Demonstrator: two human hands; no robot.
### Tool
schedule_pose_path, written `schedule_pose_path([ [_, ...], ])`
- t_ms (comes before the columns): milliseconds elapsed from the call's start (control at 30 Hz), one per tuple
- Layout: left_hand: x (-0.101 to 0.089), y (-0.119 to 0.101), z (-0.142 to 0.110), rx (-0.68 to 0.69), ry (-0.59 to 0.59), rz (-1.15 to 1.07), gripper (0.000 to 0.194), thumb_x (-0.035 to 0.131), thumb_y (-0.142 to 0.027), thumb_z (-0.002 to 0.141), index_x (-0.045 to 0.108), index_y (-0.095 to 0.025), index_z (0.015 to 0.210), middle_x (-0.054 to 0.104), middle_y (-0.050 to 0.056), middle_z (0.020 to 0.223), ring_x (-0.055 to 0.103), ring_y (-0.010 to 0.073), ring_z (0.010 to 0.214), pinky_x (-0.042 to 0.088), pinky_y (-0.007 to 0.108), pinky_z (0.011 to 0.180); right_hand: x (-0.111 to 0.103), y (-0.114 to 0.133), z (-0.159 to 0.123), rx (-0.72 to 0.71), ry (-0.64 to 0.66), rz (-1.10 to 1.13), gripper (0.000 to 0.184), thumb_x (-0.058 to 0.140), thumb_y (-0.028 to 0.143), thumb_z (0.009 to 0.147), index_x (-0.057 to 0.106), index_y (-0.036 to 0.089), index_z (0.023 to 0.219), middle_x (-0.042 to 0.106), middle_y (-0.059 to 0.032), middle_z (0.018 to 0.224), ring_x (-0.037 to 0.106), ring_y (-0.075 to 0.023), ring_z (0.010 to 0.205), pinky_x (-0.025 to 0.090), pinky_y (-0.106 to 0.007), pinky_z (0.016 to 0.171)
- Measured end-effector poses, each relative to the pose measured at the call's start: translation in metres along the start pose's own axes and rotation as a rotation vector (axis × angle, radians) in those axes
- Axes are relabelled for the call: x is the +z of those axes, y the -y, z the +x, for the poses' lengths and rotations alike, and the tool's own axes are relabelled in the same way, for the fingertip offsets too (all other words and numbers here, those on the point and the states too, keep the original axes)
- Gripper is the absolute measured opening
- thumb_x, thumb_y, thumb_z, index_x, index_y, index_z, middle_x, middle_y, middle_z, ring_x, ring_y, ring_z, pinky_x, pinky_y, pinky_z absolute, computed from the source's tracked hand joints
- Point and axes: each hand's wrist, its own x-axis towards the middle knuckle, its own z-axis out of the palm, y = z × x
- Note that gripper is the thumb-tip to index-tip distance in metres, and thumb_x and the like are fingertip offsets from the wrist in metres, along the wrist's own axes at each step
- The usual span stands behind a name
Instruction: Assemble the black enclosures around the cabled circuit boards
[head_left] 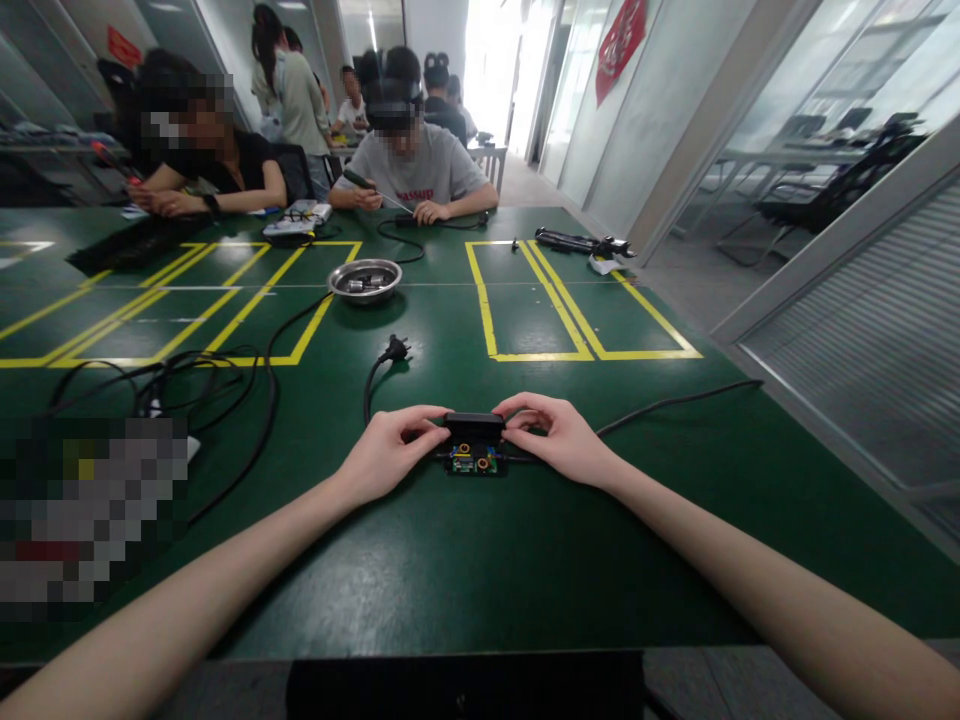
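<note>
Between my hands is a black plastic cover [475, 425], tilted up behind an open power adapter [477, 462] whose circuit board and copper coils show. My left hand [391, 450] pinches the cover's left end between thumb and fingers. At its right end, my right hand [559, 437] grips the cover the same way. A black cable runs out of the adapter on each side. One cable leads to a plug [395, 348] lying beyond my left hand; the other cable [679, 396] stretches off to the right.
A metal bowl [365, 281] holds small metal parts. Tangled black cables [202, 370] and a blurred power strip lie at left. Yellow tape marks the green table [420, 590]. Across it, a person in grey [420, 165] holds a screwdriver [360, 180]; another person sits at left. Black tools [581, 242] lie far right.
</note>
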Motion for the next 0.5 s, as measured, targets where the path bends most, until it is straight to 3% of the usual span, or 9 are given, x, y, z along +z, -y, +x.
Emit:
schedule_pose_path([
  [200,-0.0016,-0.0049,-0.0012,0.040,-0.026,0.082,0.039,0.056,-0.043,0.099,0.078,-0.015,0.116,0.080,0.005,0.088,0.069,0.0182,0.072,0.057,0.028,0.068,-0.0014,0.0028,-0.0017,-0.044,0.000,-0.006,0.020,0.069,0.028,0.085,0.073,0.019,0.103,0.077,-0.0049,0.090,0.074,-0.0193,0.081,0.062,-0.036,0.079],
  [333,-0.0028,-0.0068,-0.0007,0.060,-0.011,0.084,0.041,0.048,-0.042,0.103,0.080,-0.017,0.110,0.078,0.003,0.085,0.070,0.0184,0.077,0.058,0.028,0.074,-0.0012,0.0041,-0.0028,-0.092,0.010,-0.024,0.016,0.069,0.025,0.086,0.073,0.020,0.101,0.076,-0.0046,0.093,0.072,-0.0183,0.082,0.062,-0.036,0.079],
  [500,-0.0025,-0.0059,-0.0011,0.073,-0.007,0.112,0.038,0.050,-0.041,0.102,0.080,-0.018,0.109,0.081,0.004,0.095,0.072,0.0202,0.082,0.057,0.030,0.078,-0.0007,0.0047,-0.0037,-0.147,0.014,-0.049,0.011,0.068,0.022,0.086,0.073,0.020,0.096,0.074,-0.0047,0.096,0.070,-0.0176,0.082,0.062,-0.035,0.077],
])
